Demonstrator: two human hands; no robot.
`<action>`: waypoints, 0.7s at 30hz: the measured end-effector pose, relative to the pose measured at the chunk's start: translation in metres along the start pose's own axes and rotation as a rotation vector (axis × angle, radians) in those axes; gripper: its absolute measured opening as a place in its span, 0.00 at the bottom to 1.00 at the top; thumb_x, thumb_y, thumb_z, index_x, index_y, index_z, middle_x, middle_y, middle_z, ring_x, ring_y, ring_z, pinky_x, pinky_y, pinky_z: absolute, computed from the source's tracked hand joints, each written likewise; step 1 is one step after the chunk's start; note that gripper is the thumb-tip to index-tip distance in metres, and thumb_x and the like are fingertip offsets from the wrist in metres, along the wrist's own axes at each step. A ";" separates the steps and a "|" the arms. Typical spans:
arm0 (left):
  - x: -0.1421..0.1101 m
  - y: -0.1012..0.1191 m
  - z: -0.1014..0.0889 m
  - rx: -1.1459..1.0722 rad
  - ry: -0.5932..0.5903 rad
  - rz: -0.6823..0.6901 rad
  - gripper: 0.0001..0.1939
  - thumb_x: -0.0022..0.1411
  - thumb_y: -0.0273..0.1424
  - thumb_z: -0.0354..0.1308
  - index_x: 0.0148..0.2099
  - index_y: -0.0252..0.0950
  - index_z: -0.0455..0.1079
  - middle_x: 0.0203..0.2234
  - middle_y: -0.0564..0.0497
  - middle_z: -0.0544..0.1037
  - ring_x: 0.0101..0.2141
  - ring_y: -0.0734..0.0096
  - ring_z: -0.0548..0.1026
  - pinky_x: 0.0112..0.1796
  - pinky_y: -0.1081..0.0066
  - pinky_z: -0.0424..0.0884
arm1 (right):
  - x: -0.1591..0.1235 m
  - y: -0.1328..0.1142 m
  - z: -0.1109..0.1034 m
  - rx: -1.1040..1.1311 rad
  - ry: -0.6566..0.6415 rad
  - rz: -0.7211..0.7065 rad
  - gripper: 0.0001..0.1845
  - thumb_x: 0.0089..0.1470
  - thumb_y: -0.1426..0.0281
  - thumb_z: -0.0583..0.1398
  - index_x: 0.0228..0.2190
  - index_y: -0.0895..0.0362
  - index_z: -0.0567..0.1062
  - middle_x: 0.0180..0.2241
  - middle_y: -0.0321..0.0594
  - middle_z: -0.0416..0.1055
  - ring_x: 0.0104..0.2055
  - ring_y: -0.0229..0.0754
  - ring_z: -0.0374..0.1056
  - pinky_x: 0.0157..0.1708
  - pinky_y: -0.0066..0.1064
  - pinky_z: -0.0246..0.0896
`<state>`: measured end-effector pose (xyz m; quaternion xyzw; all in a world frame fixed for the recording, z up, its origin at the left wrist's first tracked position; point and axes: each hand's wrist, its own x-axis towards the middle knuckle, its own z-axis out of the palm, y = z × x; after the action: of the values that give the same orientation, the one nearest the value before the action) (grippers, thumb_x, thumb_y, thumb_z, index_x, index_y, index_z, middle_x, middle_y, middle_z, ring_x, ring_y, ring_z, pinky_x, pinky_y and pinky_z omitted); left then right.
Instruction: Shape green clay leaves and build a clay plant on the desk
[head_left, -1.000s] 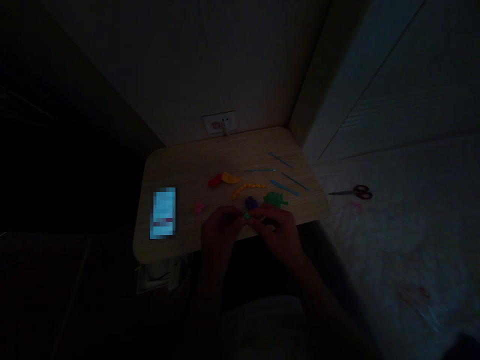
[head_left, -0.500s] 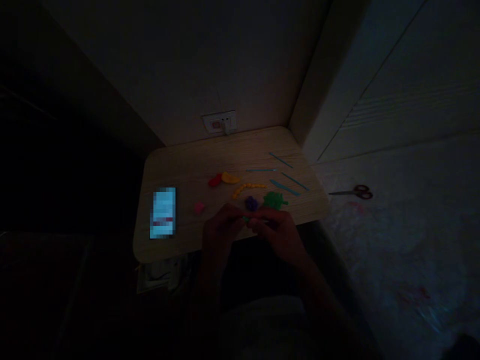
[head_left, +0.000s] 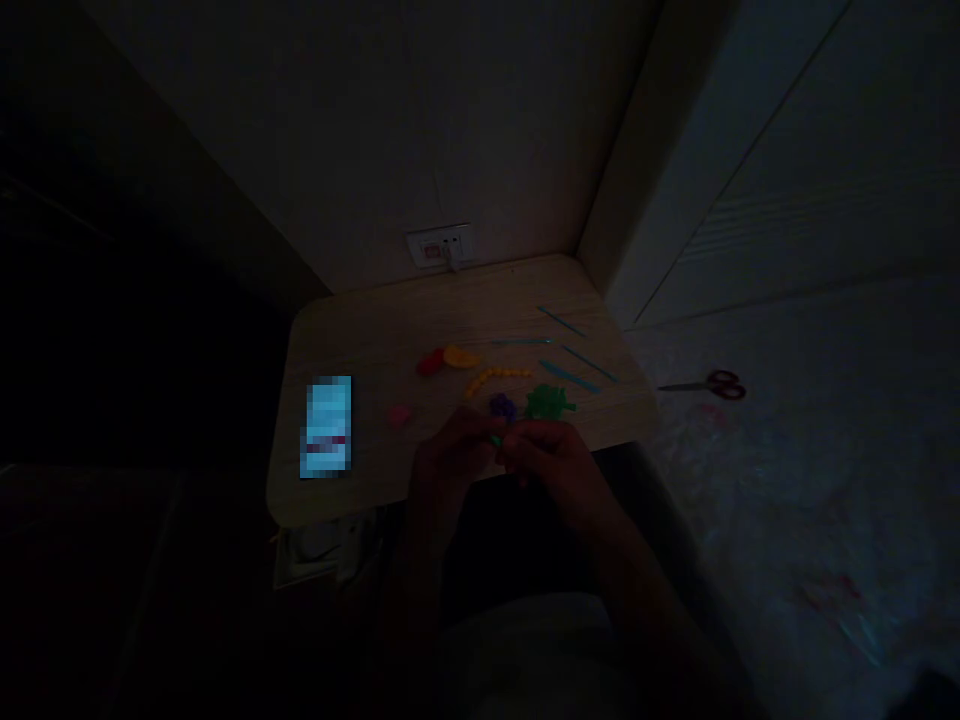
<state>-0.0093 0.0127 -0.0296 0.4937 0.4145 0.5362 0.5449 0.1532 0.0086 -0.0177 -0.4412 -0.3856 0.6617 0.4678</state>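
In dim light, my left hand (head_left: 457, 448) and my right hand (head_left: 551, 455) meet over the table's front edge. Both are closed, fingertips pinching a small green piece of clay (head_left: 496, 440) between them. Just beyond the fingers lie a purple clay cluster (head_left: 503, 407) and a green clay leaf shape (head_left: 549, 402). Farther back a yellow beaded clay strip (head_left: 496, 376) curves across the wood. Behind it, a red clay piece (head_left: 430, 362) touches an orange-yellow one (head_left: 460, 357). A pink clay lump (head_left: 400, 414) rests left of my left hand.
Several blue-green modelling tools, including a flat knife (head_left: 570, 376), lie on the right of the wooden table (head_left: 360, 330). A lit phone (head_left: 326, 427) is at the left. Scissors (head_left: 709, 385) lie beyond the right edge. A wall socket (head_left: 441, 246) is behind.
Both hands have shifted slightly and the fingers have turned around the green piece, which shows a little more. The scene looks darker. The things on the table stay put.
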 end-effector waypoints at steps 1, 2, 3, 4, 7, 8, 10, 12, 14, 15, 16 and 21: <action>0.000 0.000 0.000 0.000 -0.010 -0.004 0.14 0.59 0.45 0.73 0.42 0.42 0.87 0.35 0.46 0.80 0.36 0.63 0.78 0.38 0.65 0.76 | 0.000 0.000 0.000 0.004 0.002 0.005 0.21 0.48 0.50 0.73 0.24 0.55 0.83 0.21 0.36 0.76 0.21 0.35 0.65 0.20 0.25 0.61; 0.000 -0.001 0.000 0.001 -0.015 -0.009 0.13 0.58 0.44 0.74 0.40 0.42 0.87 0.36 0.46 0.80 0.36 0.63 0.78 0.37 0.65 0.76 | 0.000 0.000 0.000 0.003 0.001 0.009 0.21 0.49 0.50 0.73 0.24 0.55 0.83 0.21 0.37 0.76 0.21 0.35 0.66 0.20 0.25 0.62; 0.000 -0.001 0.000 -0.004 -0.012 -0.010 0.12 0.58 0.43 0.74 0.39 0.42 0.87 0.35 0.46 0.79 0.36 0.63 0.78 0.37 0.65 0.76 | -0.001 0.000 0.000 -0.001 -0.004 0.011 0.21 0.49 0.50 0.73 0.24 0.55 0.83 0.21 0.37 0.76 0.22 0.35 0.67 0.20 0.25 0.62; 0.001 -0.002 0.000 -0.016 -0.005 -0.009 0.11 0.58 0.43 0.74 0.38 0.42 0.87 0.35 0.47 0.79 0.36 0.64 0.78 0.37 0.66 0.76 | -0.001 0.000 0.000 -0.004 -0.010 0.011 0.20 0.49 0.51 0.73 0.24 0.55 0.83 0.21 0.37 0.76 0.22 0.35 0.67 0.20 0.25 0.62; 0.001 -0.004 0.000 -0.085 0.023 -0.003 0.10 0.57 0.42 0.75 0.35 0.42 0.86 0.34 0.49 0.76 0.34 0.68 0.76 0.35 0.69 0.74 | -0.001 -0.001 0.001 -0.002 -0.025 0.004 0.18 0.48 0.53 0.74 0.25 0.55 0.83 0.21 0.35 0.76 0.21 0.34 0.67 0.20 0.24 0.62; 0.001 -0.005 0.001 -0.113 0.019 -0.006 0.10 0.57 0.42 0.75 0.35 0.41 0.86 0.34 0.49 0.76 0.32 0.70 0.75 0.34 0.69 0.73 | -0.001 -0.001 0.001 -0.006 -0.030 -0.002 0.18 0.49 0.53 0.74 0.25 0.55 0.83 0.21 0.35 0.76 0.21 0.34 0.67 0.20 0.24 0.62; 0.001 -0.005 0.003 -0.161 0.006 -0.025 0.11 0.57 0.42 0.76 0.34 0.40 0.85 0.33 0.51 0.75 0.29 0.73 0.73 0.31 0.70 0.72 | -0.001 -0.003 0.001 -0.035 -0.038 -0.020 0.18 0.50 0.53 0.73 0.24 0.55 0.83 0.20 0.35 0.76 0.21 0.35 0.67 0.20 0.25 0.63; 0.001 -0.003 0.005 -0.187 0.022 -0.046 0.14 0.56 0.44 0.76 0.34 0.39 0.84 0.33 0.51 0.75 0.30 0.72 0.74 0.32 0.70 0.72 | -0.002 -0.004 0.001 -0.087 -0.028 -0.056 0.18 0.52 0.53 0.72 0.25 0.55 0.84 0.21 0.36 0.77 0.21 0.36 0.67 0.20 0.26 0.64; 0.000 -0.002 0.006 -0.191 0.063 -0.057 0.16 0.53 0.45 0.77 0.32 0.38 0.82 0.33 0.50 0.76 0.33 0.70 0.75 0.35 0.70 0.72 | -0.004 -0.005 0.001 -0.163 0.002 -0.112 0.14 0.52 0.56 0.72 0.29 0.54 0.85 0.25 0.37 0.79 0.23 0.37 0.70 0.20 0.26 0.65; 0.000 -0.001 0.007 -0.190 0.086 -0.059 0.17 0.52 0.45 0.78 0.32 0.38 0.81 0.33 0.50 0.76 0.35 0.69 0.75 0.37 0.70 0.73 | -0.005 -0.005 0.001 -0.207 0.018 -0.148 0.12 0.51 0.58 0.73 0.30 0.54 0.85 0.27 0.37 0.80 0.25 0.37 0.71 0.21 0.26 0.65; 0.000 -0.001 0.007 -0.191 0.107 -0.060 0.18 0.51 0.46 0.78 0.31 0.38 0.81 0.33 0.50 0.77 0.35 0.69 0.75 0.38 0.70 0.73 | -0.005 -0.005 0.001 -0.253 0.032 -0.185 0.11 0.50 0.60 0.74 0.32 0.53 0.86 0.29 0.37 0.81 0.27 0.38 0.73 0.22 0.26 0.65; 0.000 -0.002 0.011 -0.196 0.152 -0.081 0.17 0.50 0.46 0.78 0.32 0.39 0.81 0.33 0.50 0.77 0.36 0.67 0.76 0.39 0.68 0.74 | -0.006 -0.005 0.003 -0.438 0.085 -0.353 0.04 0.55 0.66 0.72 0.32 0.52 0.85 0.31 0.38 0.82 0.31 0.42 0.77 0.26 0.28 0.68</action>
<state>0.0020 0.0119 -0.0301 0.3789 0.4198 0.5875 0.5788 0.1527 0.0039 -0.0106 -0.4853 -0.5703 0.4519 0.4849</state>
